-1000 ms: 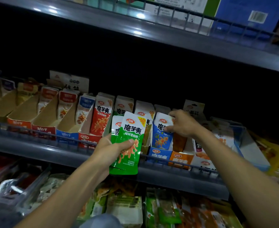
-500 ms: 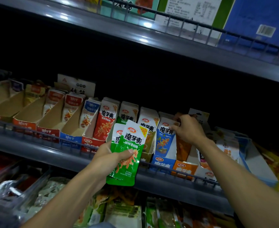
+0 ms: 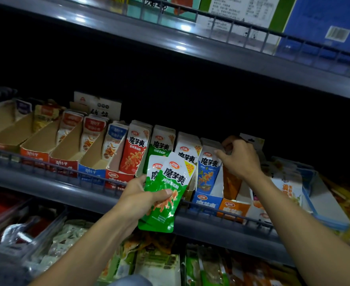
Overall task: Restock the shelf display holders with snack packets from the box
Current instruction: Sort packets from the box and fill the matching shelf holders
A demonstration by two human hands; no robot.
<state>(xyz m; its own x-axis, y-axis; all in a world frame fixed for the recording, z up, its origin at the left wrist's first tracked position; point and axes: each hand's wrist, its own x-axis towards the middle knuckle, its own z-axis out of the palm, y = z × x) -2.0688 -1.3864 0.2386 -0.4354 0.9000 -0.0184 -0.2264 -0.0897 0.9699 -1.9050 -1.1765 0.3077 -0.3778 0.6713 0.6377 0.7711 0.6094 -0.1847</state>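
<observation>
Before the shelf (image 3: 46,188), green packets (image 3: 165,195) in left hand (image 3: 141,201).

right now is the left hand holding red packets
No, the left hand grips green snack packets in front of the shelf rail, while the red packets stand in their holder on the shelf.

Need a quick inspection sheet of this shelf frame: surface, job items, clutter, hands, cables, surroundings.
Surface: grey shelf with a wire front rail.
Job's things: green packets in hand; row of cardboard display holders, the left ones partly empty; blue packets upright in their holder.
Clutter: nothing seen.
Hands: left hand grips the green packets; right hand has its fingers curled at the tops of the blue packets.
Cables: nothing seen.
Surroundings: boxes on the upper shelf; more packets on the tier below.
</observation>
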